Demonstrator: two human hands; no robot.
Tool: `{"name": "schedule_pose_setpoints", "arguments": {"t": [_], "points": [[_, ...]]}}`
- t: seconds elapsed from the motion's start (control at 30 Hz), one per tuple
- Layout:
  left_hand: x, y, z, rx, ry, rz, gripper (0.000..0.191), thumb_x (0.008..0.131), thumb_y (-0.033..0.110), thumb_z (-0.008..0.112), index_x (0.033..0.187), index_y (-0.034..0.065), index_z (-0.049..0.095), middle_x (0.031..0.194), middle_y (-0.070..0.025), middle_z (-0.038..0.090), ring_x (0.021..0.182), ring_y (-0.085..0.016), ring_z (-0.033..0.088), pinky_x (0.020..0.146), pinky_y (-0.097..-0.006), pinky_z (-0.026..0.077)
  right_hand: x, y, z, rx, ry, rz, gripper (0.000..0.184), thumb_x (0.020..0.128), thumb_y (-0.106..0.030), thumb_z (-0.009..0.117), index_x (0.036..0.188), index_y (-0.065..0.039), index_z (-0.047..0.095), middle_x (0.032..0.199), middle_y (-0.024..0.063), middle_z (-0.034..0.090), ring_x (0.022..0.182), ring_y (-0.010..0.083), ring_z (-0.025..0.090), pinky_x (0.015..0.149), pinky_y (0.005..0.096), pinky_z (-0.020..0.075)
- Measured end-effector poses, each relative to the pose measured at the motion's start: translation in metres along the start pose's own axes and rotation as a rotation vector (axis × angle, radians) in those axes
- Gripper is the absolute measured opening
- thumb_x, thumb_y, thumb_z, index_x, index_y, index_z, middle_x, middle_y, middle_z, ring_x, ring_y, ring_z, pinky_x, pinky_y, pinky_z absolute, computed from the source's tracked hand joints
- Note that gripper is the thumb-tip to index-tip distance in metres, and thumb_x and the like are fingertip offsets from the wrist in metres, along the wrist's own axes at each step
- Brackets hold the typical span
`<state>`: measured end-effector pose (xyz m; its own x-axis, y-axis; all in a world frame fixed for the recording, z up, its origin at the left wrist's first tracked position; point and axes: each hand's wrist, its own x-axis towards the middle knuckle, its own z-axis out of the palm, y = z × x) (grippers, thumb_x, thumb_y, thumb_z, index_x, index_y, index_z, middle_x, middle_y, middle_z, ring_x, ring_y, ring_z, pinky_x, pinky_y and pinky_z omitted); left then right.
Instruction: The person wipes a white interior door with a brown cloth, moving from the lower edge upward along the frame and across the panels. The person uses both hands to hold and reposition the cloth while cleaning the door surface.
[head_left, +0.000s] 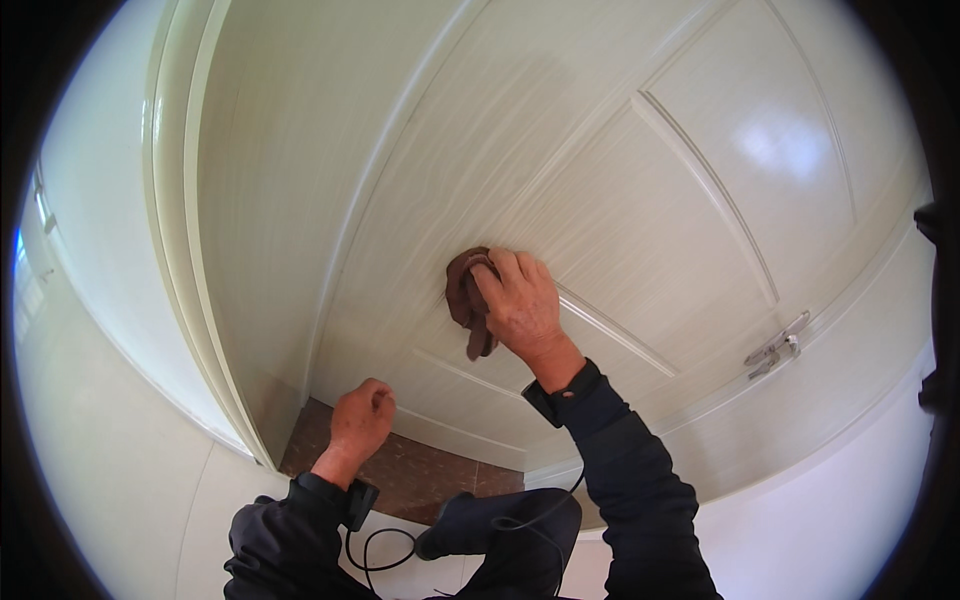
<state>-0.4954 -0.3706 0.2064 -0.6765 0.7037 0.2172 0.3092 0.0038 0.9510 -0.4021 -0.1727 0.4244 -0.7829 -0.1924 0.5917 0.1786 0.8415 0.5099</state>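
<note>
A brown cloth (466, 292) is bunched under my right hand (525, 304), which presses it against a cream panelled door (450, 195) with a wood-grain finish. Part of the cloth hangs below my fingers. My left hand (362, 424) is held low in front of the door's lower left corner, its fingers curled and nothing visible in them. The palm side of the left hand is mostly hidden. At the door's right edge sits a metal lever handle (780, 341) on a plate, with what looks like a key below it.
A cream door frame (217, 360) rises on the left. Dark brown stone threshold (420, 472) meets pale floor tiles (202, 517). Black cables (390, 531) loop from both wrist devices near my bent leg (517, 525). A white wall (810, 480) stands at lower right.
</note>
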Motion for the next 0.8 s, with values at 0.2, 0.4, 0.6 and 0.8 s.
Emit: {"name": "schedule_pose_setpoints", "arguments": {"t": [0.2, 0.4, 0.6, 0.8], "points": [[0.000, 0.005, 0.002, -0.010, -0.004, -0.001, 0.017, 0.094, 0.022, 0.066, 0.098, 0.0058, 0.069, 0.082, -0.0142, 0.073, 0.079, -0.036, 0.071, 0.071, -0.0445, 0.055, 0.067, 0.054, -0.056, -0.109, 0.265, 0.008, 0.039, 0.073, -0.003, 0.077, 0.111, -0.011, 0.072, 0.113, 0.0124, 0.067, 0.096, 0.0368, 0.064, 0.081, 0.0455, 0.0540], [0.001, 0.002, 0.001, -0.019, -0.011, 0.019, 0.016, 0.094, 0.022, 0.066, 0.098, 0.0064, 0.069, 0.082, -0.0134, 0.073, 0.079, -0.036, 0.071, 0.071, -0.0440, 0.055, 0.091, 0.068, -0.058, -0.262, 0.431, -0.021, 0.035, 0.076, -0.006, 0.073, 0.110, -0.012, 0.071, 0.111, 0.0105, 0.066, 0.093, 0.0346, 0.062, 0.078, 0.0442, 0.0495], [0.000, 0.008, 0.000, -0.031, 0.004, -0.003, 0.016, 0.094, 0.020, 0.068, 0.100, 0.0060, 0.070, 0.082, -0.0138, 0.073, 0.077, -0.031, 0.071, 0.072, -0.0401, 0.056, 0.014, -0.004, -0.010, -0.079, -0.013, -0.020, 0.049, 0.076, -0.021, 0.077, 0.122, -0.013, 0.065, 0.135, 0.0080, 0.058, 0.116, 0.0300, 0.057, 0.088, 0.0432, 0.0442], [0.003, 0.015, -0.004, 0.001, 0.007, -0.004, 0.016, 0.094, 0.021, 0.067, 0.101, 0.0070, 0.071, 0.084, -0.0131, 0.074, 0.080, -0.033, 0.072, 0.073, -0.0428, 0.056, 0.011, 0.016, 0.004, -0.135, 0.004, -0.137, 0.040, 0.079, -0.015, 0.072, 0.119, -0.012, 0.067, 0.135, 0.0073, 0.059, 0.116, 0.0295, 0.059, 0.087, 0.0409, 0.0470]]}}
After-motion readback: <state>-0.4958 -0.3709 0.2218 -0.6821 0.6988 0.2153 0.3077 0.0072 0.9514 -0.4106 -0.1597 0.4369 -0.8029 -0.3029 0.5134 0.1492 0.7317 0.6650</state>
